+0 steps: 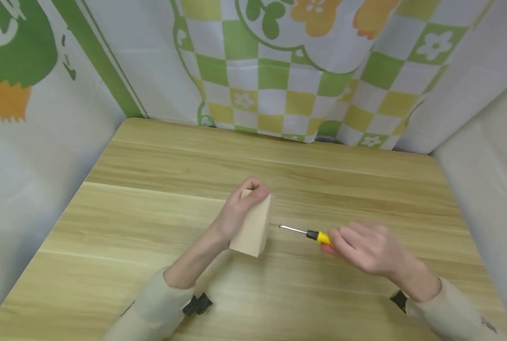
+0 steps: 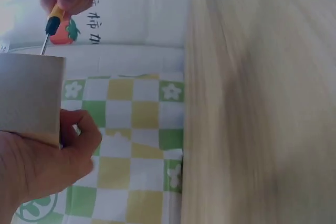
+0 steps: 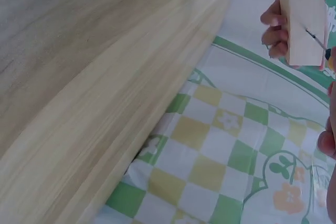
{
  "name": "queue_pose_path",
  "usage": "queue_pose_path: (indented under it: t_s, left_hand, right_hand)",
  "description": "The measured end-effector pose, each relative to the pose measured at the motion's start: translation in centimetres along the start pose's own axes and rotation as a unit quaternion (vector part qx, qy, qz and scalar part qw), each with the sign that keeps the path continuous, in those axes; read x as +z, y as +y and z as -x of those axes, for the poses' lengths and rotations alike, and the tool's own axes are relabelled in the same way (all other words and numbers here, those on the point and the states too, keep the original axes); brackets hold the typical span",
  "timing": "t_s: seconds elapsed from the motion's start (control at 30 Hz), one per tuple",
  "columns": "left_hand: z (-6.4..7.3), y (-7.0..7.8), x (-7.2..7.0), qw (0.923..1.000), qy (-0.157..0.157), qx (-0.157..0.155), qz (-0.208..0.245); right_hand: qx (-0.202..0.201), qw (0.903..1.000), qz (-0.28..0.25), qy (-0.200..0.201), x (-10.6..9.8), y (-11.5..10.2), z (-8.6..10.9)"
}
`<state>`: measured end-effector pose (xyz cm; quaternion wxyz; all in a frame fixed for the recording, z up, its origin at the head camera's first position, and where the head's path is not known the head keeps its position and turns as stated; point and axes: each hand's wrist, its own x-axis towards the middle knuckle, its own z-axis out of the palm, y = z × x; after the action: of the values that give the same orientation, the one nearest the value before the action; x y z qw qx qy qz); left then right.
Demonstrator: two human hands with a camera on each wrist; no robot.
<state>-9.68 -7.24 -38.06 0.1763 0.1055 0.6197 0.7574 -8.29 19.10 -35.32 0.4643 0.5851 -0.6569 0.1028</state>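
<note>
Head view: holding a wooden block above the counter in the left grip, clasping a screwdriver in the right grip. Left wrist view: aiming at the block. Right wrist view: meeting a probable screw, seemingly only partly sunk.

Dark characters stand beside the tomato print on the white cloth; 柿 is legible, its neighbours unclear.
</note>
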Motion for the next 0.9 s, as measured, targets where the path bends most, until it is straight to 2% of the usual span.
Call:
queue_pose_path:
  t_s: [0.07,0.13,0.2,0.27,0.33,0.4,0.43,0.5,0.57,0.63,0.7,0.73,0.9]
  left_hand:
    - [0.1,0.3,0.2,0.9996,0.012,-0.023,0.015]
    - [0.2,0.4,0.3,0.9995,0.025,-0.013,0.009]
    - [0.3,0.6,0.5,0.9987,0.041,0.027,-0.014]
    - [0.4,0.8,0.6,0.995,0.057,0.073,-0.037]
    - [0.4,0.9,0.5,0.9903,0.065,0.108,-0.059]
    - [0.4,1.1,0.4,0.9864,0.062,0.134,-0.07]
    - [0.4,1.1,0.4,0.9849,0.059,0.145,-0.076]
    - [0.4,1.1,0.5,0.9818,0.048,0.164,-0.082]
    - [0.3,1.0,0.6,0.9766,0.04,0.191,-0.09]
    - [0.2,0.8,0.8,0.9691,0.031,0.221,-0.105]
    - [0.2,0.7,0.9,0.9602,0.024,0.25,-0.122]
    - [0.2,0.6,0.9,0.9557,0.022,0.263,-0.129]
    - [0.0,0.4,0.8,0.9365,0.029,0.311,-0.159]
  right_hand:
    - [0.008,0.9999,0.005,-0.006,-0.1,0.2,0.0]
    - [0.031,0.9993,-0.004,-0.02,-0.1,0.4,0.3]
    - [0.08,0.9951,-0.025,-0.052,-0.3,0.5,0.8]
    - [0.146,0.9845,-0.061,-0.075,-0.5,0.3,1.5]
    - [0.216,0.9658,-0.113,-0.088,-0.8,-0.1,2.4]
    - [0.279,0.942,-0.164,-0.091,-1.0,-0.5,3.2]
    - [0.307,0.9268,-0.197,-0.089,-1.1,-0.8,3.4]
    - [0.348,0.8975,-0.251,-0.101,-1.2,-1.2,3.6]
    - [0.38,0.8684,-0.289,-0.133,-1.2,-1.6,3.3]
    - [0.402,0.8445,-0.315,-0.161,-1.2,-1.9,3.0]
    - [0.418,0.8291,-0.324,-0.183,-1.3,-2.0,2.8]
    - [0.424,0.8245,-0.324,-0.188,-1.4,-2.0,2.8]
    - [0.432,0.8179,-0.339,-0.173,-1.7,-2.2,2.9]
